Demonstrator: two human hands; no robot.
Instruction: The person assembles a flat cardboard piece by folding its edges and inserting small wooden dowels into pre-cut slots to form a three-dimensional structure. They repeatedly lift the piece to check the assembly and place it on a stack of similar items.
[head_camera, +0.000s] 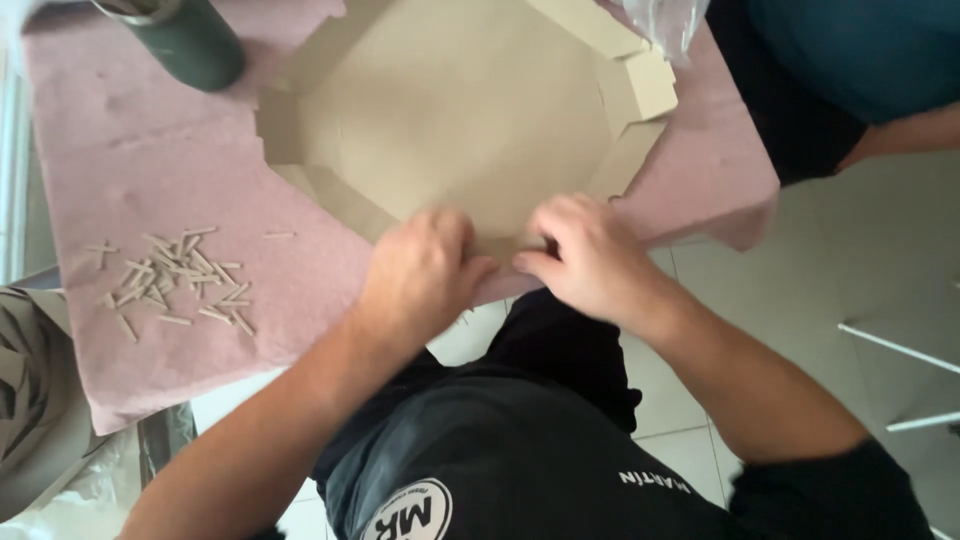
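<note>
On the pink-covered table (150, 150) we note first the cloth itself, which spreads from the far left corner to the near edge and drapes over the right side. Next in size comes the flat tan cardboard piece (460, 110), many-sided, with low folded flaps round its rim; it lies in the middle of the table and reaches to the near edge, straight ahead of both of our hands.

Our left hand (420, 275) rests on the cardboard's near flap, fingers curled and pressing down on the fold. Our right hand (590, 255) sits just beside it, to the right, thumb and forefinger pinching the same flap where it meets the table edge. Both hands touch the cardboard; neither is nearer than the other, and the knuckles almost meet. The flap's long axis runs left to right along the near edge, across the line of our forearms. Nothing stands between hands and card.

At the far left corner stands a dark green cylindrical bottle (190, 40), well apart from the hands. Near the left edge lies a loose scatter of small pale wooden sticks (175, 280), apart from the cardboard. At the far right corner a crumple of clear plastic (665, 20) touches the card's rim, and beyond it stands another person in a blue top (860, 50), arm alongside the table.
</note>
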